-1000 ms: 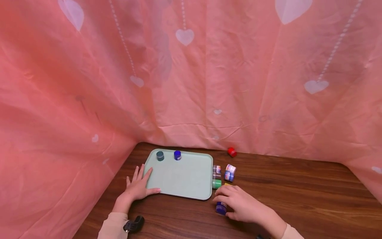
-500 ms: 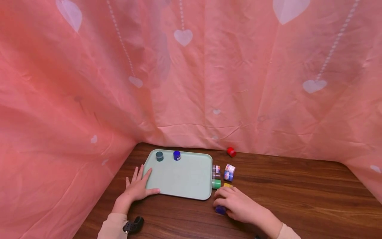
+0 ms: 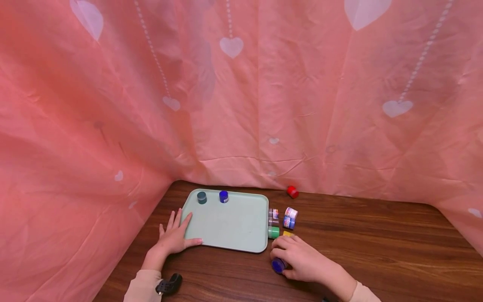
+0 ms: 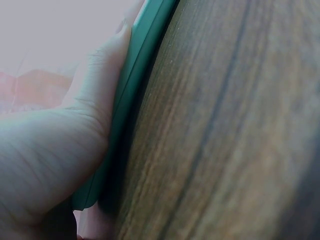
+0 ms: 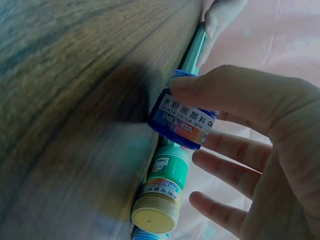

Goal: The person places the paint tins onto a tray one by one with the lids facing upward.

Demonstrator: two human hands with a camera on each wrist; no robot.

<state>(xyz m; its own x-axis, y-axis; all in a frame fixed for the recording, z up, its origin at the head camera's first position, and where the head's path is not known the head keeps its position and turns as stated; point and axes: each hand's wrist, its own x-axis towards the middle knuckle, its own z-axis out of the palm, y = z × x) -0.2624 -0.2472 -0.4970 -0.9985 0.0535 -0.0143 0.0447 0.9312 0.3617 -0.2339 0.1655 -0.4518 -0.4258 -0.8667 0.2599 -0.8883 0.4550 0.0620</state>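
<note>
My right hand [image 3: 302, 260] pinches a dark blue paint jar [image 5: 180, 117] between thumb and fingers, near the tray's front right corner. In the right wrist view its printed label faces the camera, and the jar looks tilted. With fingers spread, my left hand [image 3: 172, 239] rests on the left end of the pale green tray [image 3: 230, 222]. The left wrist view has the thumb [image 4: 97, 75] lying along the tray's edge. Beyond the right hand are a yellow-lidded jar [image 3: 287, 233], partly hidden by it, and a green jar [image 3: 273, 232] lying against the tray.
A teal jar [image 3: 201, 198] and a blue jar [image 3: 224, 196] stand at the tray's back. Brown [image 3: 273, 222], white [image 3: 291, 212] and blue-labelled [image 3: 289, 222] jars lie right of it. A red jar [image 3: 292, 192] is near the pink curtain [image 3: 241, 126], which borders the wooden table [image 3: 377, 243].
The dark blue jar has turned a little in my right hand, its lid now facing the head camera more. More of the yellow-lidded jar shows than at first. My left hand stays put.
</note>
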